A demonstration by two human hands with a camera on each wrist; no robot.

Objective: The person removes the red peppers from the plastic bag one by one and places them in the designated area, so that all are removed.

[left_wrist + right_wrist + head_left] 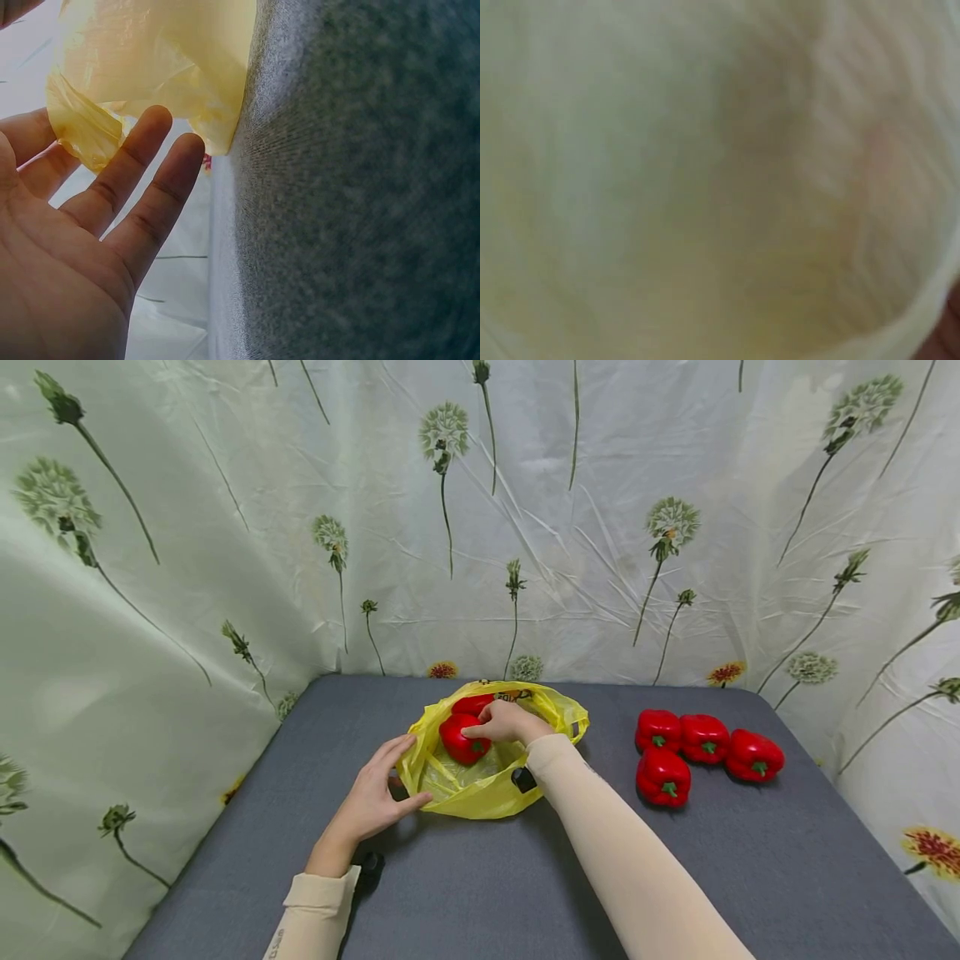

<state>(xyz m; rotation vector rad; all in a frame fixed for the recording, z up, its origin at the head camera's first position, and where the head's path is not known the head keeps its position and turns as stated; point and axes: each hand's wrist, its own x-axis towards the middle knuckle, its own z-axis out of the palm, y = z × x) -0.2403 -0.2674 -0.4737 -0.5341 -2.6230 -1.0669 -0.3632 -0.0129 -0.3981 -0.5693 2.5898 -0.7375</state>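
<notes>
A yellow plastic bag lies with its mouth wide at the table's middle. Inside it, my right hand grips a red bell pepper, thumb over its near side. Another red bell pepper sits behind that one in the bag. At the bag's left rim is my left hand, thumb and fingers spread around the edge. The left wrist view shows its fingers extended, some of them touching the yellow plastic. Blurred, pale bag plastic fills most of the right wrist view.
Several red bell peppers stand grouped on the right of the grey table, one in front of the others. A white curtain with a dandelion print hangs behind the table and along its sides.
</notes>
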